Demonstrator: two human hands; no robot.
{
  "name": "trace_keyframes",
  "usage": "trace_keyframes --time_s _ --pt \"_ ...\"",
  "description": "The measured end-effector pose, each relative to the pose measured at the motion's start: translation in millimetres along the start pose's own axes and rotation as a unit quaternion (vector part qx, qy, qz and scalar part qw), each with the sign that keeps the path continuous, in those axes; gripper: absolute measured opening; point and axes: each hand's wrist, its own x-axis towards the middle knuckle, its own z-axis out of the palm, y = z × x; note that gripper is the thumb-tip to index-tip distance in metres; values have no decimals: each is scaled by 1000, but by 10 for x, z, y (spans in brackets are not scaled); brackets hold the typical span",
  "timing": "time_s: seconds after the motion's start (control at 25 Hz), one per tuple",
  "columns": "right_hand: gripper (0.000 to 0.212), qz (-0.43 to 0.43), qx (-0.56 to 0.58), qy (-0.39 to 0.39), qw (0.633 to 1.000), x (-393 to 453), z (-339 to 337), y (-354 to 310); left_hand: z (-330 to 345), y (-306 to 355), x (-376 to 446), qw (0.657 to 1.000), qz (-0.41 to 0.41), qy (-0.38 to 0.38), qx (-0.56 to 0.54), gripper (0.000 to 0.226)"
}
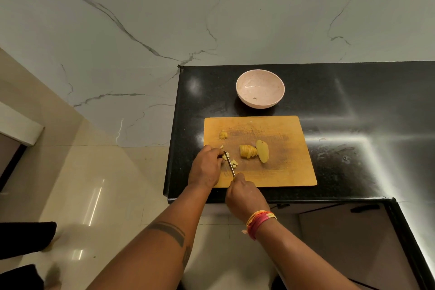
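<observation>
A wooden cutting board [282, 172] lies on the black counter. Near its left edge my left hand [206, 167] holds down small yellow potato pieces [233, 163] with curled fingers. My right hand [243, 195] grips the handle of a knife [229, 165], and the blade stands among those pieces right beside my left fingertips. A row of potato slices [248, 151] sits mid-board, with a potato half [262, 150] next to it on the right. One more small piece [223, 134] lies toward the board's far left.
A pale pink bowl [260, 88], with only a speck or two inside, stands behind the board on the black counter [353, 113]. The counter ends just left of the board, with tiled floor [94, 183] below. A marble wall rises behind.
</observation>
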Motion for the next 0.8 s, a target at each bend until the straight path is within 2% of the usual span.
trace_keyframes --time_s 0.2,0.36,0.64,0.8 --pt "18 6 16 -23 1000 69 -12 -43 -3 17 44 1000 -1 3 13 22" --pt "21 20 8 -39 999 107 -10 -69 13 12 113 999 -33 -7 14 16" --pt "16 12 -5 -57 998 -63 -9 64 7 74 29 999 -28 12 41 21" --pt "14 5 1 -31 999 -213 -37 193 16 79 41 999 -38 19 17 19"
